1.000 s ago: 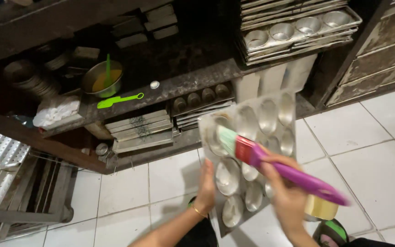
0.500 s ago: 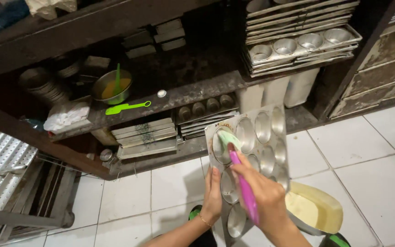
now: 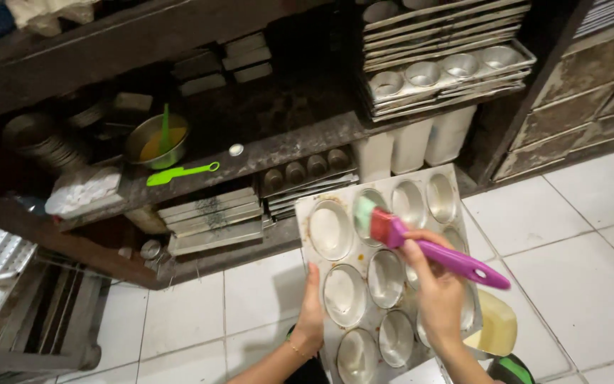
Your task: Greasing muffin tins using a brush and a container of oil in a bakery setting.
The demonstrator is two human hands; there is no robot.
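My left hand (image 3: 312, 313) grips the left edge of a metal baking tray (image 3: 307, 217) with several oval cups, held tilted over the white tiled floor. My right hand (image 3: 438, 291) holds a pastry brush (image 3: 421, 245) with a purple handle, red collar and pale green bristles. The bristles rest on an oval cup in the tray's upper row. A container of pale yellow grease (image 3: 495, 327) sits just beneath my right hand, partly hidden by the tray.
A dark shelf (image 3: 271, 149) ahead carries a metal bowl (image 3: 154, 142) with a green utensil, a green spatula (image 3: 179, 173) and stacked trays (image 3: 211, 220). More cupped trays (image 3: 442, 71) are stacked upper right. White buckets (image 3: 410, 146) stand below them. A metal rack (image 3: 8, 306) sits at left.
The brush has swung from pointing down the tray to lying across it, bristles now on an upper-row cup. The tray shifted slightly right as my view moved.
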